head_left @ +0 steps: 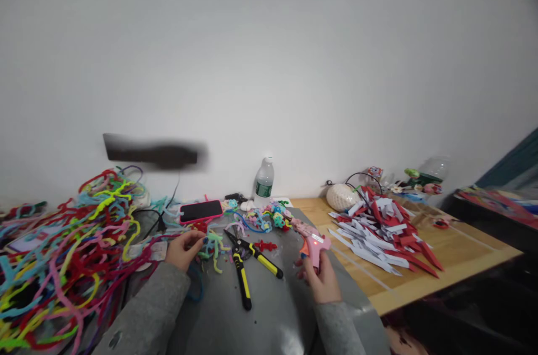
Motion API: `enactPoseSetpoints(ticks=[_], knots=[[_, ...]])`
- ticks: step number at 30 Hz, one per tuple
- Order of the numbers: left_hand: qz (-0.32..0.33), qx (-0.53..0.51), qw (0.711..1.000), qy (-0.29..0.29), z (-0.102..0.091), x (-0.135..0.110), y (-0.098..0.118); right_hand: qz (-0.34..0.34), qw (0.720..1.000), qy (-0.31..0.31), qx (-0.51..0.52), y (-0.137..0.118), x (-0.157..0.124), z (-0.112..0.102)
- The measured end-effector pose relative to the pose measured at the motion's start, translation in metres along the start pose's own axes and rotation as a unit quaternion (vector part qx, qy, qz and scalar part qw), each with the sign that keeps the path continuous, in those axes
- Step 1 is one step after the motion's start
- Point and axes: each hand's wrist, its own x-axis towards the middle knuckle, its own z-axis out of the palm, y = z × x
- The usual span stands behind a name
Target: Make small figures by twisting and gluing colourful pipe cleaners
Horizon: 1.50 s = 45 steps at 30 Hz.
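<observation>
My left hand [183, 248] is closed in a pinch on a bunch of blue and green pipe cleaners [212, 246] lying on the grey mat [269, 310]. My right hand [321, 279] grips a pink glue gun [313, 243] whose nozzle points up and to the left. Between my hands lie open pliers with yellow and black handles [247, 265] and a small red piece [265, 245]. Both arms wear grey sleeves.
A big tangle of coloured pipe cleaners [63, 248] fills the left. A pink-cased phone [200, 211], a water bottle [264, 181] and small pipe-cleaner flowers [269, 216] stand behind. Red and white paper strips [382, 232] are heaped on the wooden table [462, 254] at right.
</observation>
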Motion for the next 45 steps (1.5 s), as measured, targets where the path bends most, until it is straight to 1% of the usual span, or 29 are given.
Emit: enactPoseSetpoints(ticks=[2,4,6,9,14,16,18,23,27,34,38,41,45], knots=[[0.004,0.004,1.000,0.008,0.000,0.000,0.002,0.013,0.991,-0.074,0.111,-0.008,-0.010,0.021],[0.011,0.006,1.000,0.016,0.000,0.000,0.003,0.035,0.975,-0.129,0.180,-0.014,-0.022,0.041],[0.014,0.005,1.000,0.019,0.000,0.000,0.005,0.065,0.962,-0.170,0.204,-0.019,-0.034,0.059],[0.015,0.006,1.000,0.018,-0.001,0.001,0.007,0.083,0.946,-0.214,0.230,-0.023,-0.047,0.079],[0.018,0.006,1.000,0.006,-0.001,0.000,0.008,0.069,0.911,-0.291,0.285,-0.016,-0.051,0.097],[0.019,0.004,1.000,0.012,0.001,-0.001,0.009,0.052,0.910,-0.308,0.272,-0.012,-0.049,0.101],[0.016,0.005,1.000,0.019,0.002,-0.002,0.010,0.038,0.917,-0.311,0.246,-0.009,-0.049,0.102],[0.020,0.012,0.999,0.040,0.003,-0.004,0.011,-0.003,0.939,-0.255,0.232,-0.008,-0.058,0.106],[0.028,0.019,0.998,0.046,0.003,-0.004,0.014,-0.041,0.948,-0.243,0.201,-0.009,-0.066,0.108],[0.035,0.016,0.999,0.038,0.003,-0.006,0.019,-0.041,0.960,-0.224,0.161,-0.002,-0.069,0.111],[0.034,0.017,0.999,0.019,-0.001,-0.004,0.019,-0.042,0.966,-0.217,0.136,0.003,-0.070,0.112],[0.027,0.027,0.999,0.006,-0.002,-0.004,0.021,-0.050,0.965,-0.221,0.132,0.003,-0.070,0.112],[0.032,0.016,0.999,0.024,0.000,-0.005,0.023,-0.064,0.966,-0.219,0.118,0.001,-0.069,0.111]])
